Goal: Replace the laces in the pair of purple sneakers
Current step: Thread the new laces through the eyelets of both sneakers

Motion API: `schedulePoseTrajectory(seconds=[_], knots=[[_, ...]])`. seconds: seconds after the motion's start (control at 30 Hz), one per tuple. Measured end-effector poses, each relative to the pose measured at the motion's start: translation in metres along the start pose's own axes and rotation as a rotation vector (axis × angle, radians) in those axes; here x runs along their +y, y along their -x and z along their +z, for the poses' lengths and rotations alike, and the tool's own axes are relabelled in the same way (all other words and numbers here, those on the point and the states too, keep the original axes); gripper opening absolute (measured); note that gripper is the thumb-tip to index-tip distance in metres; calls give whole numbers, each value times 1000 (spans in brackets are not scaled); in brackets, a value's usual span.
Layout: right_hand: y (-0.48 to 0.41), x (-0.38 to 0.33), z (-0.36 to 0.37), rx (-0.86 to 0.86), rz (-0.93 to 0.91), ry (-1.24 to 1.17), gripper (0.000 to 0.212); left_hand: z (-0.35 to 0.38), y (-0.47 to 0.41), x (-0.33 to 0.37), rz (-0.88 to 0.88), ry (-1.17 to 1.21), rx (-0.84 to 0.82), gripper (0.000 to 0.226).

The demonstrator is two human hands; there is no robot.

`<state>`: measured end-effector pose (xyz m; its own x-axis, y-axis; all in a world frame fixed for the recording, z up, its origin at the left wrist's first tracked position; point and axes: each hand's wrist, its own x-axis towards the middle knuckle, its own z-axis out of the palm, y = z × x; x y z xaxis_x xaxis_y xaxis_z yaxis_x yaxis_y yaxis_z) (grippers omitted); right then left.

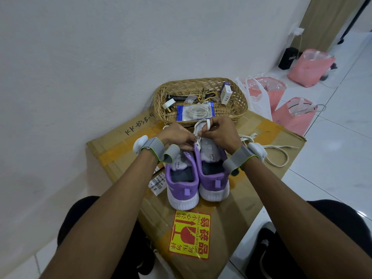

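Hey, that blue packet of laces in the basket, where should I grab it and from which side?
Pinch the blue packet by its right short edge, coming down from above. It lies flat and thin in the wicker basket, so an edge pinch likely beats a full grip; a white plug crowds its left end, and the basket's near wall blocks a low approach.

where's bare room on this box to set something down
Bare cardboard box lies left of the left sneaker, up to the handwriting, and right of the fragile sticker. Crowded: the far end, with the basket, left hand and right hand pinching a lace, and the loose lace at right.
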<state>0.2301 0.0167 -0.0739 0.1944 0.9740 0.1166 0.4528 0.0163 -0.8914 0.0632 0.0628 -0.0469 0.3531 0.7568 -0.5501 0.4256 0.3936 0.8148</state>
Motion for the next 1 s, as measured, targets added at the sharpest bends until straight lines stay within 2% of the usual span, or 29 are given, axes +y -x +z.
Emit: schedulePoseTrajectory(seconds=[0.1,0.23,0.37,0.57,0.8,0.9,1.0], knots=[[0,1,-4,-34,-12,32,23,0,-2,0,-1,5,5,6],[-2,3,-10,-103,11,16,24,0,-3,-2,3,7,15,12],[-2,0,-14,-167,36,29,26,1,-3,-3,7,23,20,7],[1,-1,-10,-100,11,62,19,0,-4,-5,3,43,17,5],[4,0,-5,2,-29,7,22,-1,-5,-4,-12,43,16,5],[4,-2,-10,-90,15,-47,16,-1,-7,-5,-12,40,28,5],[6,-7,-15,-211,21,-35,25,-1,-8,-5,-9,14,36,5]])
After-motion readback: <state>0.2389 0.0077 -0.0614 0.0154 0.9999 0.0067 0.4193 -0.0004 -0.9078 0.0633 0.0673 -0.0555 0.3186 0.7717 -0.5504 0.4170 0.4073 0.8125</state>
